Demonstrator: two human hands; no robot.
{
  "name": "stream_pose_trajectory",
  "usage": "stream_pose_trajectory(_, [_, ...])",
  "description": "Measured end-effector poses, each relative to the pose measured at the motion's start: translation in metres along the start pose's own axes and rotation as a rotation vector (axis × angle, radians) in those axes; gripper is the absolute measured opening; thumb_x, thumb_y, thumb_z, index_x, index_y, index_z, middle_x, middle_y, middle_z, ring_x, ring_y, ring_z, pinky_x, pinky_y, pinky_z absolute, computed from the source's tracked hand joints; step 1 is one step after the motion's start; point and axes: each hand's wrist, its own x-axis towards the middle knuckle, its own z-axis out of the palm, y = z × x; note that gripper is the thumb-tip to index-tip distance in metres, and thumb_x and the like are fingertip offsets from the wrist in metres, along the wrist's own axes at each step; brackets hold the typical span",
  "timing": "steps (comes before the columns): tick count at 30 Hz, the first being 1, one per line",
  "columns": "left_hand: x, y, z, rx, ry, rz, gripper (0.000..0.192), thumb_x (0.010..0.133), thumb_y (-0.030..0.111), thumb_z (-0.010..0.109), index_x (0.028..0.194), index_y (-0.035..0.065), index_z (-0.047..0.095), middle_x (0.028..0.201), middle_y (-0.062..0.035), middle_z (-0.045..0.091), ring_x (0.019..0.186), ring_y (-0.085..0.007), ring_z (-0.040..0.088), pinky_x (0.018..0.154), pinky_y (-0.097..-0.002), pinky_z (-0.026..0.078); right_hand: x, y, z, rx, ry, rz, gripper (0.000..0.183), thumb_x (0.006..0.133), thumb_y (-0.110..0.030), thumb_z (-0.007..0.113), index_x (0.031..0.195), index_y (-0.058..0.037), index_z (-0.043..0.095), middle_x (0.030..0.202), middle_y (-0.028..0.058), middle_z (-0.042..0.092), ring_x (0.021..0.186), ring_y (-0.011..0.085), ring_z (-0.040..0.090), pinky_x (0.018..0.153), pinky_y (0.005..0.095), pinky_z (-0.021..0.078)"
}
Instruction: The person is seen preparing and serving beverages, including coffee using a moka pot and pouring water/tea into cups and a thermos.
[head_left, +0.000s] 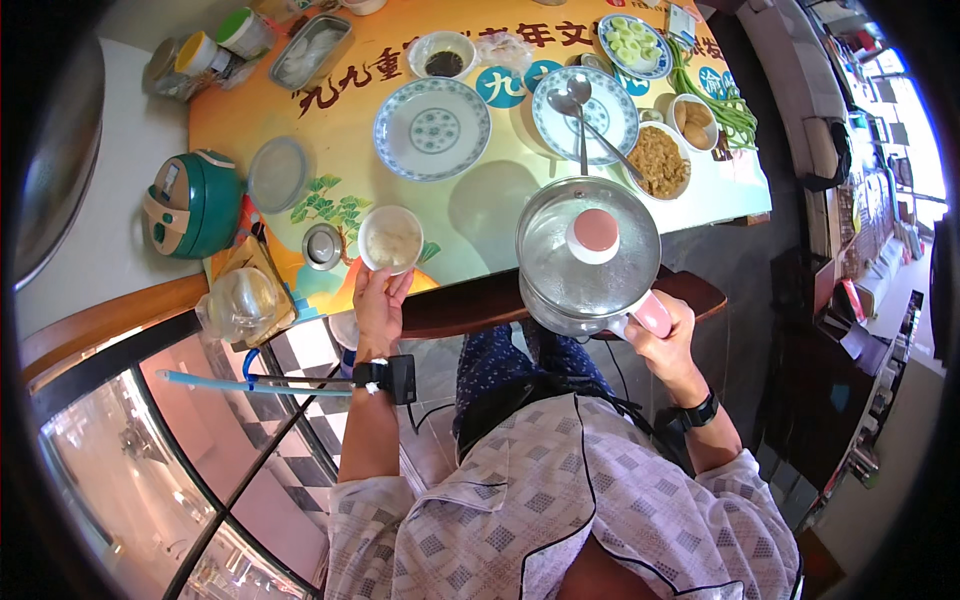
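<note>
My left hand (381, 304) grips the near rim of a small white bowl (391, 238) at the table's front edge. Something pale and whitish lies inside the bowl. With my right hand (664, 341) I hold the pink handle (651, 313) of a clear pot. Its glass lid (551, 225) is on, topped by a pink and white knob (596, 230). The pot is raised over the table's near edge, and what it holds is hard to make out. Beyond it, two metal spoons (574, 112) rest on a blue-patterned plate (551, 135).
Left stands a green rice cooker (201, 202) near a round plastic lid (277, 174) and a metal cup (322, 246). Behind are a patterned plate (397, 154) and a bowl of dark sauce (444, 64). Right are minced food (660, 161), eggs (694, 124), sliced vegetable (634, 45) and green beans (724, 112).
</note>
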Motion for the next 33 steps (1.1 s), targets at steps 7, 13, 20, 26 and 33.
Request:
stream_pose_trajectory(7, [0.008, 0.007, -0.006, -0.052, 0.041, 0.040, 0.045, 0.094, 0.000, 0.058, 0.139, 0.0068, 0.051, 0.128, -0.0127, 0.064, 0.109, -0.0323, 0.070, 0.096, -0.0429, 0.059, 0.017, 0.010, 0.019, 0.064, -0.059, 0.053, 0.018, 0.074, -0.010, 0.075, 0.076, 0.0007, 0.060, 0.064, -0.0017, 0.052, 0.059, 0.0062, 0.047, 0.053, 0.0269, 0.0371])
stream_pose_trajectory(13, [0.011, 0.008, -0.008, -0.073, 0.006, 0.046, 0.043, 0.096, 0.000, 0.055, 0.139, 0.0064, 0.050, 0.130, -0.0133, 0.064, 0.110, -0.0317, 0.069, 0.097, -0.0438, 0.059, 0.033, 0.017, 0.036, 0.047, -0.102, 0.071, 0.016, 0.075, -0.008, 0.074, 0.077, 0.0008, 0.060, 0.065, -0.0018, 0.052, 0.059, 0.0060, 0.045, 0.053, 0.0268, 0.0368])
stream_pose_trajectory(20, [0.008, 0.005, -0.015, -0.067, -0.070, -0.002, 0.041, 0.101, 0.007, 0.054, 0.141, 0.0066, 0.047, 0.129, -0.0143, 0.062, 0.112, -0.0308, 0.068, 0.100, -0.0429, 0.058, 0.049, 0.035, 0.050, 0.027, -0.129, 0.033, 0.014, 0.075, -0.004, 0.072, 0.078, 0.0017, 0.060, 0.064, -0.0012, 0.052, 0.060, 0.0060, 0.044, 0.054, 0.0272, 0.0378])
stream_pose_trajectory(26, [0.001, 0.008, -0.014, -0.056, -0.098, -0.009, 0.039, 0.101, 0.008, 0.053, 0.140, 0.0064, 0.048, 0.132, -0.0140, 0.060, 0.115, -0.0301, 0.066, 0.103, -0.0440, 0.055, 0.062, 0.034, 0.062, -0.022, -0.130, -0.085, 0.015, 0.074, -0.005, 0.074, 0.076, 0.0012, 0.060, 0.064, -0.0005, 0.052, 0.060, 0.0067, 0.044, 0.054, 0.0278, 0.0392])
stream_pose_trajectory(33, [-0.003, 0.000, -0.011, -0.015, -0.064, -0.061, 0.049, 0.100, 0.008, 0.057, 0.147, 0.0115, 0.043, 0.130, -0.0104, 0.063, 0.113, -0.0289, 0.067, 0.089, -0.0388, 0.058, 0.071, 0.058, 0.069, 0.034, -0.081, -0.090, 0.015, 0.075, -0.007, 0.074, 0.076, 0.0004, 0.060, 0.065, 0.0000, 0.053, 0.061, 0.0072, 0.046, 0.055, 0.0276, 0.0400])
